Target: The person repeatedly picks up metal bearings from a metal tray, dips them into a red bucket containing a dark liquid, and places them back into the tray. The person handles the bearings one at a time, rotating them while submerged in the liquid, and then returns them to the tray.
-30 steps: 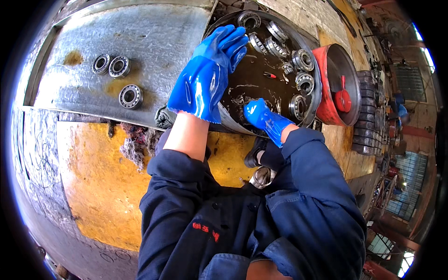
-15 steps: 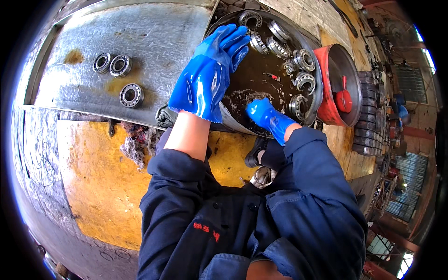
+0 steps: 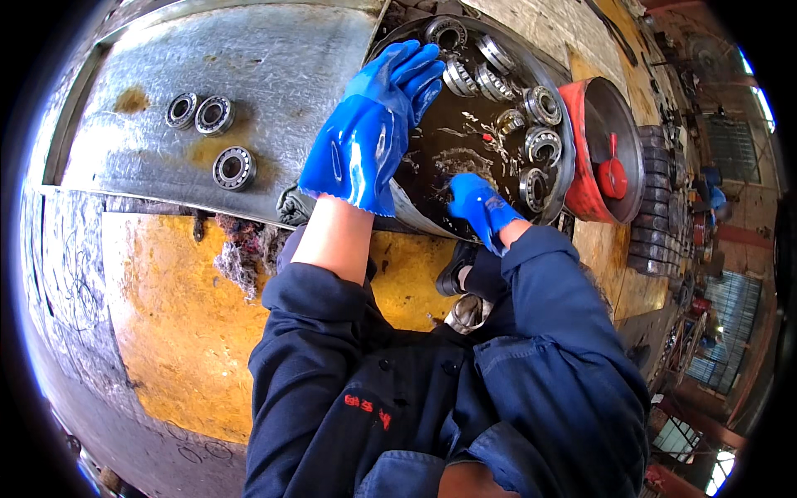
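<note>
Both my hands wear long blue rubber gloves at a round metal tub (image 3: 567, 149) of dark, oily liquid (image 3: 448, 124). My left hand (image 3: 365, 124) rests over the tub's left rim, palm side down, fingers stretched out and slightly apart. Low over the near part of the liquid is my right hand (image 3: 480, 207), its fingers curled closed; whatever they hold, if anything, is hidden. Several steel roller bearings lie along the far and right inside of the tub, among them one bearing (image 3: 542, 106) by the right wall and another (image 3: 532, 189) nearest my right hand.
Left of the tub, a metal-topped bench (image 3: 274, 83) carries three bearings, one of them a bearing (image 3: 234, 168) near its front edge. A red bucket (image 3: 579, 158) with a red scoop (image 3: 612, 178) stands right of the tub. Grey rags (image 3: 241, 261) hang below the bench edge.
My right hand has shifted slightly right and turned, its fingers now lower toward the liquid. Ripples and foam streaks on the surface have spread. My left hand stays nearly still.
</note>
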`<state>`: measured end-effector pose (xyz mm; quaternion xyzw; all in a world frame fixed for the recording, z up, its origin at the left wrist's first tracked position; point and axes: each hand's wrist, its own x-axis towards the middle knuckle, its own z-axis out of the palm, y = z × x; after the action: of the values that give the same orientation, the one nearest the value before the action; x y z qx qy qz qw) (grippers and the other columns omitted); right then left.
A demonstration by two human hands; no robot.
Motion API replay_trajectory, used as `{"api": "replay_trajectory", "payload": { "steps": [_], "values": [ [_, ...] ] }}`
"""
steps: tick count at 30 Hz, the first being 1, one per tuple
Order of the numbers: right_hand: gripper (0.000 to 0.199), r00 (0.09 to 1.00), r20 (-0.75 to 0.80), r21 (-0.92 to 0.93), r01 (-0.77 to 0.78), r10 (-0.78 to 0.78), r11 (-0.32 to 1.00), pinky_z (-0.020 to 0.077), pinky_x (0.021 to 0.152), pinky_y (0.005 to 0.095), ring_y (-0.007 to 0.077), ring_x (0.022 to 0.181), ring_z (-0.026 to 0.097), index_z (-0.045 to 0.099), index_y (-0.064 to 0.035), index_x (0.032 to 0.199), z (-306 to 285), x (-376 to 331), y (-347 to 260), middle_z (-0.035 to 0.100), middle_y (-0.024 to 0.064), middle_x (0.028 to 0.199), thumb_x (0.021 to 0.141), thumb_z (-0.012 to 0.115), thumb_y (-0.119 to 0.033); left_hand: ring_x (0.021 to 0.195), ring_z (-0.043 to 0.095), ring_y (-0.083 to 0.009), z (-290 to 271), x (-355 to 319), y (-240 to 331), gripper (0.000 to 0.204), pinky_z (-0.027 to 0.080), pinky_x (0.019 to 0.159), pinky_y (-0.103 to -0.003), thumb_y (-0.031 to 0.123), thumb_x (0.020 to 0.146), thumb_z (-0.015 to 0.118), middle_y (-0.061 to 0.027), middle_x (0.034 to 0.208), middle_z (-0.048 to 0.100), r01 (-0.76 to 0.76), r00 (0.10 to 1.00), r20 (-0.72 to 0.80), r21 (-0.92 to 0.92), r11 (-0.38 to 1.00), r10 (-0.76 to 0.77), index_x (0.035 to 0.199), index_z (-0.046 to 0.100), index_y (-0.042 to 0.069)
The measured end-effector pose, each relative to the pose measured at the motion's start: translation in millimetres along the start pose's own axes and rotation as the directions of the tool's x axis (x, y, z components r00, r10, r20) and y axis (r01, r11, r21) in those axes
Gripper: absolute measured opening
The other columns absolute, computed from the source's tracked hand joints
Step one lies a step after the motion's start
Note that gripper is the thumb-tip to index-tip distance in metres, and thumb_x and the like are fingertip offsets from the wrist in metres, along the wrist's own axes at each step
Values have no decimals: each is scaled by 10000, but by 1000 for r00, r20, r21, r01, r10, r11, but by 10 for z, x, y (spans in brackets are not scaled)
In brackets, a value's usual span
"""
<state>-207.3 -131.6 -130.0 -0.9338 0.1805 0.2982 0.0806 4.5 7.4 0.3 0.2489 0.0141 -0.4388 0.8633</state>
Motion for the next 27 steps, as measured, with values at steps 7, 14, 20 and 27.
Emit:
{"api": "replay_trajectory", "payload": {
  "steps": [7,14,20,27],
  "values": [
    [242,987,159,-277,58,-13,959,543,795,524,375,943,700,749,-48,962,-192,-104,-219,723,206,986,751,703,-159,1182,628,-342,-41,47,-74,422,552,978,-422,313,1056,435,-198,1313,617,-30,997,65,8,1000,29,1341,511,12],
    [261,991,-16,309,-123,134,943,546,800,463,396,981,677,721,-18,971,88,-28,99,702,235,1005,753,687,-156,1189,625,-334,14,26,3,418,559,965,-420,312,1055,443,-195,1310,621,18,1000,-9,24,1000,-18,1337,517,13],
    [198,987,141,-340,118,-73,933,557,744,491,366,942,699,742,-68,939,-106,-83,-186,724,187,985,773,702,-168,1189,624,-337,-5,11,-52,406,555,973,-416,300,1050,457,-194,1304,625,-9,1000,27,-5,1000,9,1330,520,13],
    [301,986,17,421,-159,167,893,544,837,449,400,954,681,726,-38,959,12,-41,40,693,247,981,726,708,-229,1183,624,-351,-38,9,-19,408,560,968,-415,294,1057,439,-202,1319,611,-27,999,29,17,999,27,1337,512,6]
  ]
}}
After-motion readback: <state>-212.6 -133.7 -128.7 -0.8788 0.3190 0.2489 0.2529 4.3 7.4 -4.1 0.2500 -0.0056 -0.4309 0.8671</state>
